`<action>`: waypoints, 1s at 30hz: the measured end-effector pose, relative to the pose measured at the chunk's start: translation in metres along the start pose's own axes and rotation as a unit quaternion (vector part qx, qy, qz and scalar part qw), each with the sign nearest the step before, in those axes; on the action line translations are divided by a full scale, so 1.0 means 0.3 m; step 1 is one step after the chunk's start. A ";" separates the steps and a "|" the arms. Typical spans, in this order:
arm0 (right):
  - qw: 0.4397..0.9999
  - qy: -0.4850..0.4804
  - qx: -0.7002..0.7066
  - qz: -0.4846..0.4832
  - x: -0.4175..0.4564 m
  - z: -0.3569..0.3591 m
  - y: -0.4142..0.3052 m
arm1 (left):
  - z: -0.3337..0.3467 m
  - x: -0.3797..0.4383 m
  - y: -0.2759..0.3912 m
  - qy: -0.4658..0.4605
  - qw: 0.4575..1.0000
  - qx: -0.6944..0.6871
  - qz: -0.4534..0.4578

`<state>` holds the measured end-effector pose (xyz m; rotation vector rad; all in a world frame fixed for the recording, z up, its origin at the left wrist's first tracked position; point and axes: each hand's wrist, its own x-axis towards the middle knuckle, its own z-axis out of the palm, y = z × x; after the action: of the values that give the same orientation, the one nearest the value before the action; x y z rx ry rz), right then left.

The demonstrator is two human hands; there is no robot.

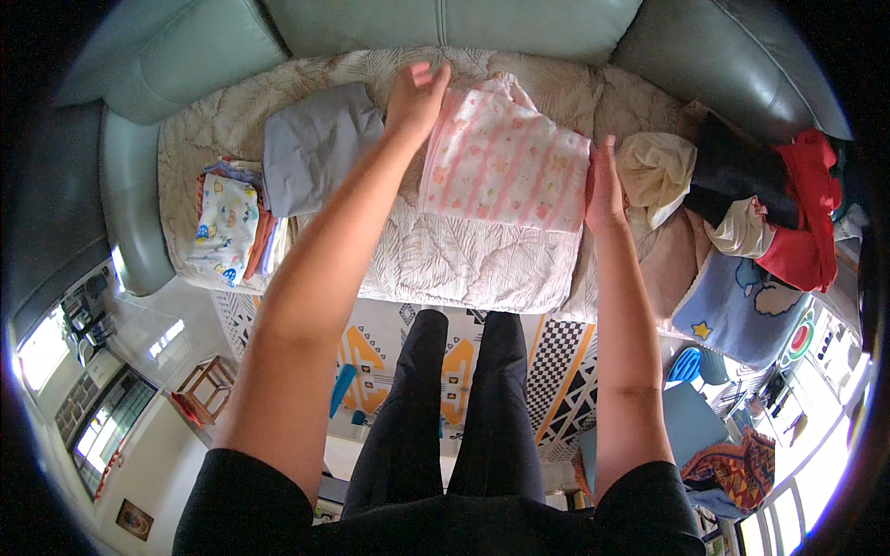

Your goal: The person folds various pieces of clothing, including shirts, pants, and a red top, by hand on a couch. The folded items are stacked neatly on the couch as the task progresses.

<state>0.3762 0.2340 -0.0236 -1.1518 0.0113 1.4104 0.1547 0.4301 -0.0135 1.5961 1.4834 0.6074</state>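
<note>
A folded cloth garment (507, 160), white with pink stripes and small printed fruit, lies on the sofa cover in front of me. A gathered end sticks up at its far side. My left hand (416, 101) is by its far left corner, fingers loosely curled and slightly blurred, with no cloth visible in them. Along the right edge, my right hand (606, 184) stands on its side with the palm turned towards the cloth. It seems to touch that edge, and its fingers point away from me.
A grey folded cloth (316, 149) and a stack of folded clothes (229, 222) lie on the left. To the right are a crumpled cream cloth (657, 170), a red garment (810, 208) and a blue cloth with a star (740, 306). The sofa backrest (445, 28) rises behind.
</note>
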 end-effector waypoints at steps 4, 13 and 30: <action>0.943 0.054 -0.329 0.011 -0.050 -0.010 -0.015 | 0.041 -0.207 -0.050 -0.034 0.995 0.069 0.064; 0.873 0.123 -0.429 -0.197 0.072 0.244 -0.129 | 0.012 -0.148 -0.010 0.193 0.975 0.006 0.113; 0.992 -0.034 -0.125 0.010 -0.159 0.505 0.025 | -0.419 -0.301 0.111 -0.117 0.933 -0.321 -0.111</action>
<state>0.2668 0.2904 0.0771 -1.3107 -0.2079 1.4973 0.0545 0.3772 0.0969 0.9408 1.1081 0.6580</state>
